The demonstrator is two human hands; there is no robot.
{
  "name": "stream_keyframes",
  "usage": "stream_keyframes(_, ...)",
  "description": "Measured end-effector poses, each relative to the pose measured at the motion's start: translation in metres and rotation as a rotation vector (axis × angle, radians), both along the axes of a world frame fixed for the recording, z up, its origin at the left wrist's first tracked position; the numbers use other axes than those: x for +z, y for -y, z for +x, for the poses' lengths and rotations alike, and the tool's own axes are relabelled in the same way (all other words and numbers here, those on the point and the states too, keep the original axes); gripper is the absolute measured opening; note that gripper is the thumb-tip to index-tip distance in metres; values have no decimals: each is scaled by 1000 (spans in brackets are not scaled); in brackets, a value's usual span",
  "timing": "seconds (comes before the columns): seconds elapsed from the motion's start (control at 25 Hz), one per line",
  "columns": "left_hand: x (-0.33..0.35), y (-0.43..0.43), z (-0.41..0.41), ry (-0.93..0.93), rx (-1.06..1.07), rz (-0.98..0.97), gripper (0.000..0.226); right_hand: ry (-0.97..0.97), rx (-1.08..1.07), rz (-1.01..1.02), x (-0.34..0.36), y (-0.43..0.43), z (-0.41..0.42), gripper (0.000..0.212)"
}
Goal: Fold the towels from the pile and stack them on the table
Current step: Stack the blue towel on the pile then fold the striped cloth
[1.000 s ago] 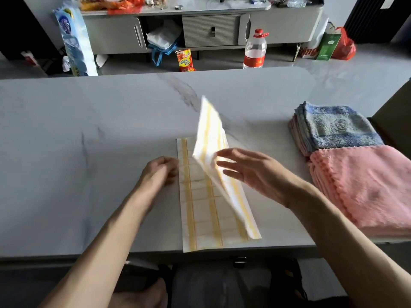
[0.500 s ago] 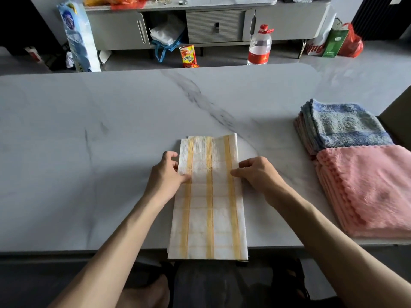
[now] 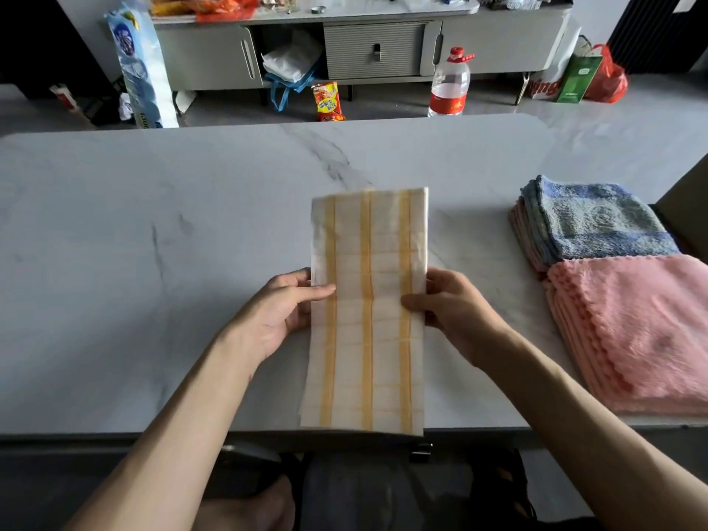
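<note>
A white towel with yellow stripes (image 3: 368, 239), folded into a long narrow strip, lies lengthwise on the marble table (image 3: 153, 262), its near end at the front edge. My left hand (image 3: 281, 312) pinches its left edge at mid-length, thumb on top and fingers under. On the opposite edge, at the same height, my right hand (image 3: 450, 306) pinches it the same way. The middle of the strip looks slightly raised off the table.
A stack of folded towels sits at the right: a blue one (image 3: 597, 220) on top at the back, a pink one (image 3: 636, 331) in front. A dark box corner (image 3: 685, 208) stands at the far right. Beyond the table are a water bottle (image 3: 449, 86) and a cabinet (image 3: 375, 47).
The raised half of the towel came down, closing the lengthwise fold. Both hands then went from pressing on top to pinching the two long edges.
</note>
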State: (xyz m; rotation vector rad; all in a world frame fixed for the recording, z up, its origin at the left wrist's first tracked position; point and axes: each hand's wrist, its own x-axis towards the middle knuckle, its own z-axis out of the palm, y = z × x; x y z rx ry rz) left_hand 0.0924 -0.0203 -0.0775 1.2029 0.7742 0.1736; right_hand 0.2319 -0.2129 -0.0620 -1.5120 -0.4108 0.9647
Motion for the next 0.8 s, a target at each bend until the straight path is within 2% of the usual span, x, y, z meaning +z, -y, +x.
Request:
stream_keyframes(0.08,1,0,0,55,-21,-30,31,-38,-13,101,2,2,6,30)
stream_keyframes(0.16,1,-6,1,41,8,-20,28,55,73,141,3,4,8,42)
stream_keyframes(0.28,-1,-16,-1,48,77,-140,31,308,308,28,2,8,12,64)
stream_keyframes(0.36,-2,-16,1,13,96,-123,24,447,369,-101,-3,9,13,69)
stream_keyframes(0.48,-7,-7,5,-91,26,156,12,581,340,-186,-14,3,6,49)
stream_keyframes(0.56,-12,-3,6,-137,-59,400,26,718,271,-241,-21,-3,1,31)
stream_keyframes(0.64,-14,1,5,-135,-96,557,31,814,265,-316,-25,-8,-2,37)
stream_keyframes(0.72,-10,5,7,-31,-101,525,34,863,297,-372,-24,-12,-4,35)
stream_keyframes(0.8,-2,7,9,118,-98,377,35,871,291,-355,-16,-14,-5,21)
